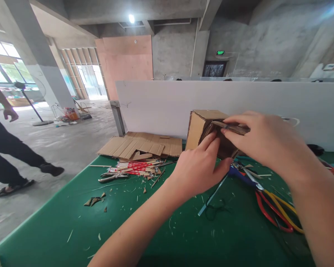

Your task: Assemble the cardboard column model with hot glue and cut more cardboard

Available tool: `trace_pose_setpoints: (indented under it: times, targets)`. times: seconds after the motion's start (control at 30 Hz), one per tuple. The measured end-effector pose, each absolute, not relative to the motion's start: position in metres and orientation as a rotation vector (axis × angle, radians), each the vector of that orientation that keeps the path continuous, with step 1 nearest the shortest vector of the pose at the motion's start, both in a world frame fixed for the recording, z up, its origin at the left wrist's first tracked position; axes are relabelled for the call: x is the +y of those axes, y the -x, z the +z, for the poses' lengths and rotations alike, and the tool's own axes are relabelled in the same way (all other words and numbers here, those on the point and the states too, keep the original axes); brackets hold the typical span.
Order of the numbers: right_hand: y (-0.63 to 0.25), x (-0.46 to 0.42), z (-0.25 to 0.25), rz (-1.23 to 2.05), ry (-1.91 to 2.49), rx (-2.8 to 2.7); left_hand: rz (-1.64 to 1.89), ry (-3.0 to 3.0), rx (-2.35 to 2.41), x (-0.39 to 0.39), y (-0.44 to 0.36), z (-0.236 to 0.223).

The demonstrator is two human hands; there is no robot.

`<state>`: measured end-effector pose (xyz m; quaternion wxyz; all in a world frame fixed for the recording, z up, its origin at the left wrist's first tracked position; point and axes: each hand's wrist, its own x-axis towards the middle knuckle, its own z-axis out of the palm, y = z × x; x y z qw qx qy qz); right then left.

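Observation:
A small cardboard box (195,131) stands at the back of the green table, its dark brown side turned towards me. My left hand (199,168) grips it, with the fingers pressed against that side and the thumb along its lower edge. Between the thumb and fingers of my right hand (258,139) is a dark brown cardboard strip (235,128), one end of which reaches the box's upper edge. My fingers hide part of the box's near side, and I cannot tell whether the strip is attached.
Flat cardboard sheets (119,146) lie behind red-wrapped sticks (137,168) and metal pliers (113,177). Red-and-yellow-handled scissors (278,211) and a blue-handled tool (241,176) lie at right. A white partition (156,107) borders the table (128,237). A person (11,148) walks at left.

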<state>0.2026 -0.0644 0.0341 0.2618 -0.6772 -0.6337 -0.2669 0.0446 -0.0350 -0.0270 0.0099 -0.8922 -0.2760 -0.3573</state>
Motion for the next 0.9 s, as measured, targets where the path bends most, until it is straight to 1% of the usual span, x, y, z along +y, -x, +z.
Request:
trace_pose_setpoints:
  times: [0.17, 0.3, 0.47, 0.7, 0.9]
  targets:
    - [-0.211, -0.06, 0.029, -0.573, 1.842, -1.662, -1.333, 2.637, -0.835, -0.021, -0.042, -0.042]
    - [-0.216, -0.057, 0.028, -0.519, 1.857, -1.651, -1.433, 2.474, -0.722, -0.012, -0.045, -0.053]
    - [-0.213, -0.059, 0.033, -0.426, 1.945, -1.606, -1.63, 2.448, -0.973, -0.008, -0.055, -0.065]
    - [-0.213, -0.06, 0.037, -0.355, 2.032, -1.535, -1.492, 2.582, -1.346, -0.011, -0.062, -0.07]
    - [-0.213, -0.061, 0.038, -0.326, 2.019, -1.513, -1.467, 2.712, -1.396, -0.007, -0.066, -0.071]
